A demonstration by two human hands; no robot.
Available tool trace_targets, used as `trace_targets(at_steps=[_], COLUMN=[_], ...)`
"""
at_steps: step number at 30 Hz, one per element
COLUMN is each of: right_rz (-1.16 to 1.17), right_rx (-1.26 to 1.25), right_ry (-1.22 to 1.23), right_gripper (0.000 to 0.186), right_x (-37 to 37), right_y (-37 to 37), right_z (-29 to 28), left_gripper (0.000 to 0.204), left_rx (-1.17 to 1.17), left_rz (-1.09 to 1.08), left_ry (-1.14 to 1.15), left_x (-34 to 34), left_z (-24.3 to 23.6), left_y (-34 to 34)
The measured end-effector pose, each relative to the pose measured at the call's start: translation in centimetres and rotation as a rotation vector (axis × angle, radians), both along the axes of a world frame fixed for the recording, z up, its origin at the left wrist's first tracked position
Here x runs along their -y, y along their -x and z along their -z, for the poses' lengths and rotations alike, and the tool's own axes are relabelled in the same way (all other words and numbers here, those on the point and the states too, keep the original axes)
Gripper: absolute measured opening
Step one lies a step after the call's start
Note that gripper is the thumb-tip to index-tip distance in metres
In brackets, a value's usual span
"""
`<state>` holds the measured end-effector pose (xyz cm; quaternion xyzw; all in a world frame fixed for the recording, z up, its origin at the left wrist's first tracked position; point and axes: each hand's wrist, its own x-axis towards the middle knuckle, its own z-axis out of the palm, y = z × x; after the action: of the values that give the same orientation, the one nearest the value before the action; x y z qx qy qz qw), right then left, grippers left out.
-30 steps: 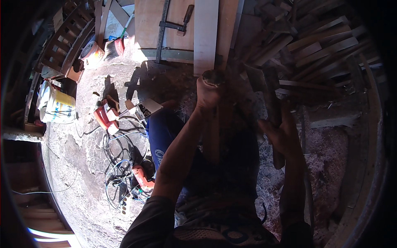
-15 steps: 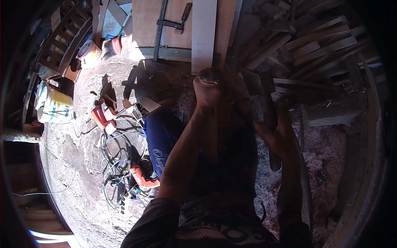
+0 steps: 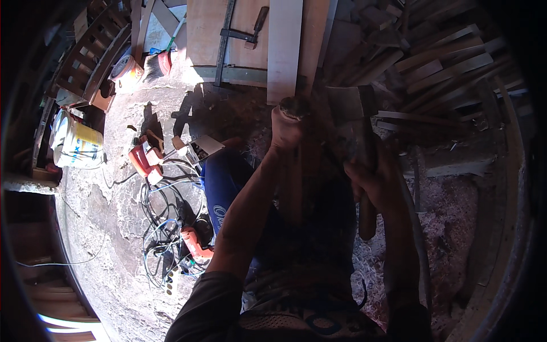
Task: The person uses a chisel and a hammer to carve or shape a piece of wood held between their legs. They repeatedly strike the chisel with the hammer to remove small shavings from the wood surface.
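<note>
My left hand (image 3: pixel 286 130) is closed in a fist in front of my body, around an upright piece with a dark, rough round top (image 3: pixel 294 107). Its lower part is hidden by the fist and shadow, so its kind cannot be made out. To the right, my right hand (image 3: pixel 373 181) is wrapped round the wooden handle of a hatchet (image 3: pixel 367 219). The broad, flat hatchet head (image 3: pixel 346 104) points away from me, apart from the left fist. Deep shadow covers both hands and my lap.
Beyond my left hand lie pale boards (image 3: pixel 283 51) and a bar clamp (image 3: pixel 242 35). Scrap wood (image 3: pixel 439 71) is heaped at the far right. On the left floor are a red power tool (image 3: pixel 145 161), an orange drill (image 3: pixel 195 245), tangled cables (image 3: pixel 165 214) and a white bucket (image 3: pixel 80 145).
The hatchet has swung a little, its head now flatter and more side-on and its handle end shifted left. My right fingers have closed further round it. My left fist has barely moved.
</note>
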<state>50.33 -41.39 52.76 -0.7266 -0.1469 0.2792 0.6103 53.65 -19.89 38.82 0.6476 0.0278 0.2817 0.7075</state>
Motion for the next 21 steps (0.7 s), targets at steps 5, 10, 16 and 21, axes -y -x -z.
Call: trace_targets(at_steps=[5,10,16,21], right_rz=[-0.145,-0.057,-0.222,-0.375], right_rx=[0.573,0.960,1.076,0.949], right_ry=[0.306,0.133,0.577,0.647], right_gripper=[0.061,0.055,0.060,0.056], right_x=[-1.6,-3.9,-5.4,-4.4], right_y=[-0.8,-2.2,-3.5,-4.9], right_z=[-0.5,-4.1,-4.2,-1.0], left_gripper=[0.007,0.009,0.010,0.008], left_rx=[0.032,-0.017,0.063,0.321], left_rz=[0.010,-0.028,-0.042,-0.160], left_ry=[-0.024,0.003,0.106,-0.352], left_x=[0.4,-0.3,0.1,-0.5], left_z=[0.2,1.1,1.2,-0.8], left_y=[-0.4,-1.5,-1.6,-3.5])
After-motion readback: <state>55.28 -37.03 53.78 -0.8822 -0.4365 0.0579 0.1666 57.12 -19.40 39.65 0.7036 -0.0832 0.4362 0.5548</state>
